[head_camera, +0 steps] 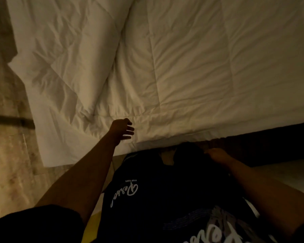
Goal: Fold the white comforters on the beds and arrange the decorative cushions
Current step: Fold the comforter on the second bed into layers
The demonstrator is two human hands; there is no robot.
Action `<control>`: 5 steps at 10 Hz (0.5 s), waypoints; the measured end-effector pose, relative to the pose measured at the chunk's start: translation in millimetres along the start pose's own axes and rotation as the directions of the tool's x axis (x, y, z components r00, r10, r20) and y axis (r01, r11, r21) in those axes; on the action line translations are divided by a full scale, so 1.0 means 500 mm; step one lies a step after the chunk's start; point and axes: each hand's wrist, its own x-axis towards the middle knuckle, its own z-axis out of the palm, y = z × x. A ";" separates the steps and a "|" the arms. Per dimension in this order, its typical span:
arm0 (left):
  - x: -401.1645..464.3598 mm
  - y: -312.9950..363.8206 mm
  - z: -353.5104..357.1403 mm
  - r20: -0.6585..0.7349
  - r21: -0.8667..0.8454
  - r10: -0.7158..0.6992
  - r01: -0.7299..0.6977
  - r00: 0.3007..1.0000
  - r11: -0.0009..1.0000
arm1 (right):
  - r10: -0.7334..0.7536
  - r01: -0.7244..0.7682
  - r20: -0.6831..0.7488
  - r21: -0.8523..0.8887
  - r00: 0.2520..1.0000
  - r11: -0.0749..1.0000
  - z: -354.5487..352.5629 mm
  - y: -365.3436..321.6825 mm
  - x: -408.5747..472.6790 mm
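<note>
A white quilted comforter (174,67) is spread over the bed and fills the upper view. A folded-over layer lies on its left part, and its left corner hangs down toward the floor. My left hand (122,129) hovers at the comforter's near edge with fingers loosely spread, holding nothing. My right hand (218,155) is low by my dark shirt, just below the comforter's edge, fingers loosely curled; it holds nothing that I can make out. No cushions are in view.
Beige stone floor (9,155) runs along the left of the bed. A dark bed base (270,142) shows under the comforter's edge at the right. My body in a dark printed shirt (165,199) stands close against the bed's near side.
</note>
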 end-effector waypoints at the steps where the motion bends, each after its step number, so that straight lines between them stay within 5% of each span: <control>1: -0.004 0.026 0.019 -0.008 0.003 0.022 -0.022 1.000 1.000 | 0.058 -0.052 -0.021 0.227 0.998 0.973 -0.046 -0.003 0.020; 5: -0.020 -0.082 0.178 -0.084 -0.021 -0.124 0.123 0.989 0.992 | -0.120 0.106 0.007 0.416 0.993 0.903 -0.309 -0.201 0.075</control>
